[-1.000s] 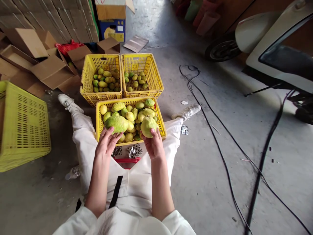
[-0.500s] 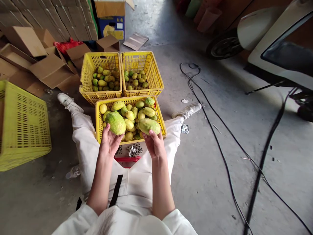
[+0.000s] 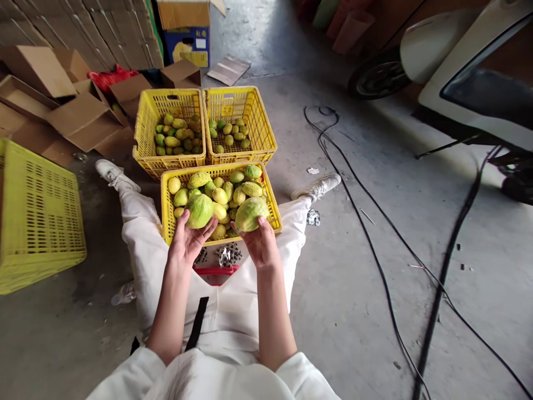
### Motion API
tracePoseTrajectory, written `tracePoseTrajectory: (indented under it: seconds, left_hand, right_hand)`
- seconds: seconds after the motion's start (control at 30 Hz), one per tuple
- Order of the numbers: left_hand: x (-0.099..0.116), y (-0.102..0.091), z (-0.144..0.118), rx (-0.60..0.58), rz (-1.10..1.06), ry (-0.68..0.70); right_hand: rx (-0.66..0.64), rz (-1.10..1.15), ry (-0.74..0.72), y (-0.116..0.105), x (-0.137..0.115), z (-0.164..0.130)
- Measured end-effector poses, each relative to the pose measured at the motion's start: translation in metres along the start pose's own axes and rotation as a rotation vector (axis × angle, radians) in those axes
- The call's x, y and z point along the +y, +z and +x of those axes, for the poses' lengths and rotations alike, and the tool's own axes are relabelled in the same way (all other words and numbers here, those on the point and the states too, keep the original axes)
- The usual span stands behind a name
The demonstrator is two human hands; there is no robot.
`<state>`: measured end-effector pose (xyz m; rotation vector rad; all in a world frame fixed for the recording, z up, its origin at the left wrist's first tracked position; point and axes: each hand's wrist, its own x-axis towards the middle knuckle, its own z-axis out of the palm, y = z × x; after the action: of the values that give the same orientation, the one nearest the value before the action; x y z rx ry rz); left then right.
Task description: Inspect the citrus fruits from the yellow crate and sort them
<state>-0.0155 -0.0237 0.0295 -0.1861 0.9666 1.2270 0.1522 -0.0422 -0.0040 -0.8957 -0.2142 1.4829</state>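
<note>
My left hand [image 3: 189,239] grips a rounded yellow-green fruit [image 3: 199,210], its fingers underneath and its thumb at the left side. In my right hand [image 3: 259,241] is a second, paler yellow-green fruit [image 3: 251,214], held from below with the thumb on its right. Both fruits are above the near edge of a low yellow crate [image 3: 167,218] between my legs. Inside that crate lie several similar fruits [image 3: 219,195], some yellow, some green, of mixed shapes. I cannot tell the exact kind of fruit.
Two taller yellow crates, left [image 3: 144,128] and right [image 3: 264,130], stand behind the low one with smaller fruits in them. Another yellow crate [image 3: 41,211] is at far left. Open cardboard boxes [image 3: 83,119], black cables [image 3: 366,222] and a white scooter [image 3: 433,61] surround the floor.
Both fruits have turned in my hands, so different faces show. The right one now looks rounder instead of long. The view has shifted slightly.
</note>
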Motion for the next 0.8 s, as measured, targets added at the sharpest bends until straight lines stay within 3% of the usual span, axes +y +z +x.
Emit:
tracePoseTrajectory:
  seconds: [0.23, 0.8]
  left_hand:
    - [-0.0014, 0.0008, 0.0001, 0.033, 0.010, 0.066]
    - [-0.0018, -0.0055, -0.0044, -0.202, -0.026, 0.135]
  right_hand:
    - [0.061, -0.010, 0.008, 0.0031, 0.0046, 0.0018]
    - [0.028, -0.047, -0.029, 0.0034, 0.0027, -0.0004]
